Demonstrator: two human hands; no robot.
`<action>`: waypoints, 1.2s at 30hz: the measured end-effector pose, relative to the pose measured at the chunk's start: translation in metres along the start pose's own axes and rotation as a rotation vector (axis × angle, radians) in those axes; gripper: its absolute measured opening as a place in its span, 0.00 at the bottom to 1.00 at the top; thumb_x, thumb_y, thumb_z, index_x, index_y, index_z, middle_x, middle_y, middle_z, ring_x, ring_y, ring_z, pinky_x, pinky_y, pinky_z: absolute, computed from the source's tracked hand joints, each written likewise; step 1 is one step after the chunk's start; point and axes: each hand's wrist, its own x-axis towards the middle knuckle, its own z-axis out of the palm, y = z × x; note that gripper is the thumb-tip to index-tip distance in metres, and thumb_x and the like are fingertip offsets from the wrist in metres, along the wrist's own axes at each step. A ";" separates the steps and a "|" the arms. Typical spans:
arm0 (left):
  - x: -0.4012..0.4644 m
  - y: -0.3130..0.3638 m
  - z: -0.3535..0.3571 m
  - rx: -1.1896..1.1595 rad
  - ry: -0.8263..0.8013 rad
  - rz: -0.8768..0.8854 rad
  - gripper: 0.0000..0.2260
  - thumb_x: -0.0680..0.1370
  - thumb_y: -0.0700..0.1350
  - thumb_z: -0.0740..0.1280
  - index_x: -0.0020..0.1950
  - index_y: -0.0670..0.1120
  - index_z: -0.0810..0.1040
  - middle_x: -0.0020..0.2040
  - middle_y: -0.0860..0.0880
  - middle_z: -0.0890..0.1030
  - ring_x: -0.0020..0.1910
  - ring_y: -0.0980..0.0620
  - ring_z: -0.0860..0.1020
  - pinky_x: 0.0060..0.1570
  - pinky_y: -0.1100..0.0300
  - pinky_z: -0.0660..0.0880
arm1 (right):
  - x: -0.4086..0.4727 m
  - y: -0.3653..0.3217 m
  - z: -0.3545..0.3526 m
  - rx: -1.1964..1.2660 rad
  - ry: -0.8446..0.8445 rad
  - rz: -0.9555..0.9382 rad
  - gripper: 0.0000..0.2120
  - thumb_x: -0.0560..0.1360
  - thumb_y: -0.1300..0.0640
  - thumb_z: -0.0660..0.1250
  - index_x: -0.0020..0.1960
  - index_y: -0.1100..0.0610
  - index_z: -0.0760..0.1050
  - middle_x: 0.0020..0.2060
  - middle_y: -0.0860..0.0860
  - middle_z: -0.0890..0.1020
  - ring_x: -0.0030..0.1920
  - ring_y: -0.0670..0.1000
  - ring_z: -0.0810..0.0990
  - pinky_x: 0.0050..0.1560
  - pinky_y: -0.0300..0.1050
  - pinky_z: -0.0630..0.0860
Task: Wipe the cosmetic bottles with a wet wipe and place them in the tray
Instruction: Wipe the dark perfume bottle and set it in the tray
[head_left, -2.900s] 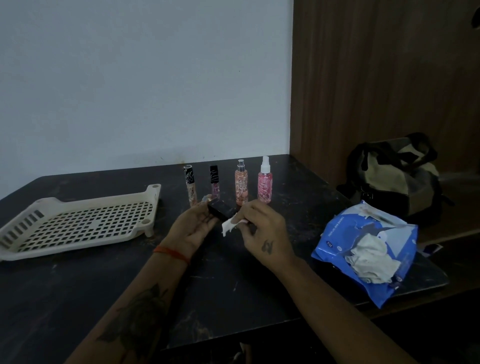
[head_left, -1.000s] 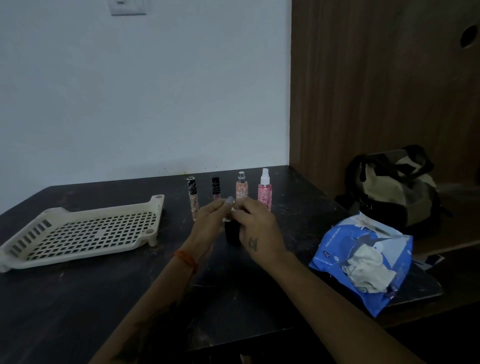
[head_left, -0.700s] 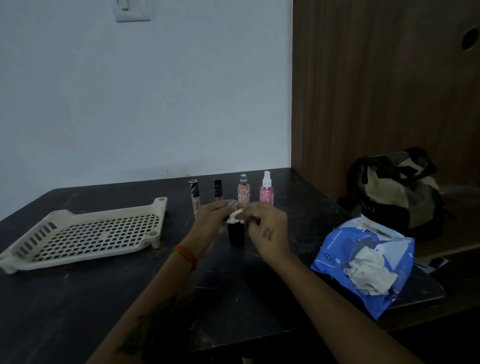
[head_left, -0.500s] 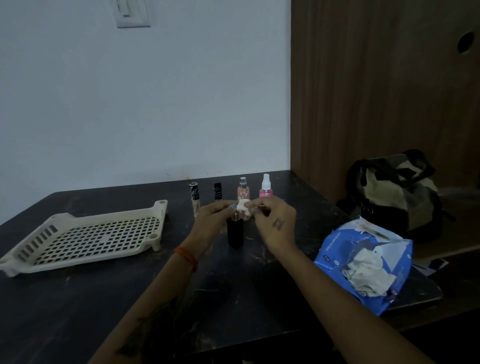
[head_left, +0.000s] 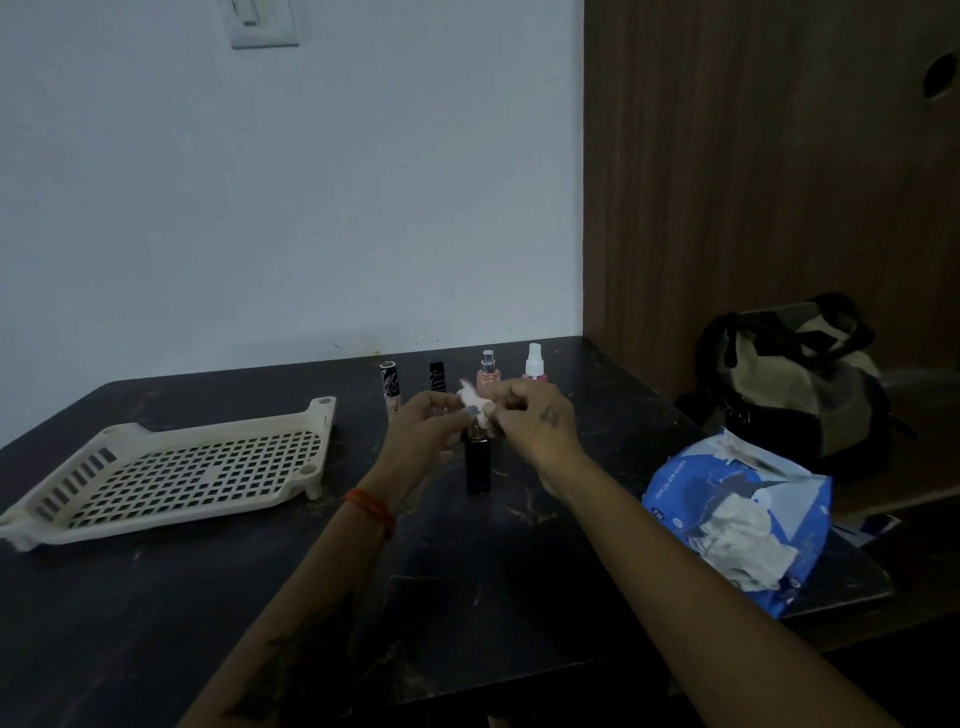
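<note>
Dark marble-patterned tabletop (head_left: 467, 571) under dim light. Small black rectangular bottle (head_left: 478, 465) standing upright at centre. Left hand (head_left: 428, 426) at the bottle's 10 o'clock, fingers curled at the neck. Right hand (head_left: 540, 421) at its 2 o'clock, pinching a crumpled white wet wipe (head_left: 474, 397) just above the bottle top. Both hands close together, meeting over the cap area; exact contact of the left fingers with the neck blurred, probably touching.

Behind the hands, at 12 o'clock, a row of four upright items: beige tube with black patterned cap (head_left: 390, 384), slim black-capped tube (head_left: 437, 376), peach spray bottle with silver nozzle (head_left: 488, 374), pink spray bottle with white nozzle (head_left: 534, 361), the last two partly hidden by the hands.

Cream perforated plastic tray (head_left: 171, 467) at 9 o'clock, well apart from the bottle, holding no bottles. Blue wet-wipe packet (head_left: 737, 514), torn open, at 4 o'clock. Olive and black fabric bag (head_left: 795, 384) at 2 o'clock, beyond the table edge.
</note>
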 end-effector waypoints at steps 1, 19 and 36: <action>0.000 0.000 0.000 0.001 0.006 -0.013 0.11 0.75 0.38 0.66 0.57 0.39 0.72 0.55 0.35 0.77 0.47 0.43 0.75 0.42 0.54 0.72 | 0.000 -0.002 0.000 -0.058 -0.075 -0.014 0.09 0.74 0.65 0.65 0.51 0.57 0.80 0.36 0.42 0.77 0.37 0.39 0.75 0.34 0.29 0.72; 0.002 -0.001 0.000 0.015 0.024 0.001 0.11 0.73 0.33 0.65 0.52 0.43 0.72 0.55 0.39 0.77 0.49 0.47 0.76 0.47 0.57 0.74 | 0.010 -0.030 -0.017 -0.667 -0.350 -0.398 0.14 0.69 0.66 0.71 0.54 0.58 0.80 0.50 0.56 0.82 0.45 0.49 0.77 0.44 0.38 0.73; 0.002 -0.019 -0.005 0.324 0.033 0.178 0.13 0.70 0.37 0.72 0.52 0.44 0.75 0.42 0.52 0.79 0.41 0.55 0.77 0.39 0.67 0.72 | 0.009 -0.061 -0.003 -1.369 -0.728 -0.788 0.09 0.75 0.64 0.62 0.52 0.62 0.78 0.51 0.56 0.80 0.52 0.54 0.78 0.55 0.48 0.75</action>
